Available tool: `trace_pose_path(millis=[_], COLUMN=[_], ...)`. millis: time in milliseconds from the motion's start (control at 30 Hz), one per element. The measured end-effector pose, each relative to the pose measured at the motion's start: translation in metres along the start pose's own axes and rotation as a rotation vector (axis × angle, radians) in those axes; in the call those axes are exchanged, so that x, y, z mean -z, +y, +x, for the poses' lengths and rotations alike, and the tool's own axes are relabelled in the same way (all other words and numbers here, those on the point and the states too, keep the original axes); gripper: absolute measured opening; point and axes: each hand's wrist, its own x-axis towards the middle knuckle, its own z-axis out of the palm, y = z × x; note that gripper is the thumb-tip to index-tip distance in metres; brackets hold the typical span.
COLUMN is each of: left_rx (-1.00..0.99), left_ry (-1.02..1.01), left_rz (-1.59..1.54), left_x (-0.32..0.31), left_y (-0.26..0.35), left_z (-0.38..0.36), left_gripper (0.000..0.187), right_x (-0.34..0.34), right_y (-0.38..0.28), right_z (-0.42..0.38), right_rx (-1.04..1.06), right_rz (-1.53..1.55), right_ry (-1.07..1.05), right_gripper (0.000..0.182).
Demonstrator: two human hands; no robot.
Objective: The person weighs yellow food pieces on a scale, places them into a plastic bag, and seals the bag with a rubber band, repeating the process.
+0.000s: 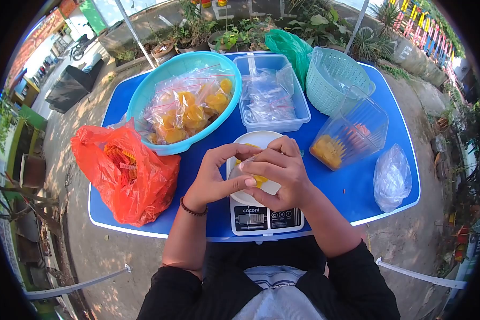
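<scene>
My left hand [217,175] and my right hand [284,175] meet over a white kitchen scale [244,228], whose display seems to read 0.0. Pinched between their fingers is a small clear plastic bag [260,180] with yellow pieces inside. Fingers cover most of the bag, so its opening is hidden. Behind the hands, a turquoise basin [184,147] holds several zip bags filled with yellow pieces. A clear rectangular tub [274,126] beside it contains a pile of flat plastic bags [271,104]. To the right, a clear container [372,133] lies tilted, with yellow pieces in it.
An orange plastic bag [146,194] with netted contents sits at the table's left edge. At back right stand a pale green basket [330,85] and a green plastic bag [289,50]. A bundled clear bag [392,178] rests on the blue table [341,205] at right.
</scene>
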Motion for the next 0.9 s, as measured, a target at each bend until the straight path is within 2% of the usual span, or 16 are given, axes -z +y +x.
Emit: trace_pose_path(millis=[167,267,333,367,400,500,567,600,900], left_rx=[0.022,0.039,0.067,0.018,-0.033,-0.133,-0.166,-0.176,-0.212], left_ry=[0.0,0.016,0.049,0.127,0.204,0.384,0.477,0.501,0.505], left_rz=[-0.131,-0.262,-0.281,-0.208,-0.136,-0.011,0.022,-0.027,0.062], left_x=[-0.002,-0.003,-0.001,-0.001,-0.002,0.0,0.0,-0.002,-0.008], left_y=[-0.001,-0.003,-0.006,-0.008,-0.01,-0.012,-0.012,-0.01,-0.008], left_z=[-0.002,0.001,-0.001,0.0,0.001,0.005,0.005,0.006,0.007], left_gripper=[0.049,0.046,0.044,0.045,0.046,0.048,0.048,0.042,0.042], right_x=[0.004,-0.003,-0.01,-0.011,-0.007,0.005,0.003,0.001,-0.002], right_y=[0.002,0.004,0.003,0.003,0.004,0.017,0.01,0.006,0.018], right_z=[0.001,0.001,-0.003,-0.005,-0.008,-0.003,-0.002,-0.002,-0.013], right_rx=[0.028,-0.007,-0.126,-0.183,-0.305,-0.294,-0.2,-0.154,-0.211], right_rz=[0.03,0.276,0.355,0.392,0.317,0.046,-0.079,-0.142,-0.189], right_ry=[0.0,0.064,0.182,0.24,0.159,-0.185,-0.246,-0.276,-0.419], right_gripper=[0.039,0.038,0.035,0.034,0.034,0.037,0.038,0.038,0.049])
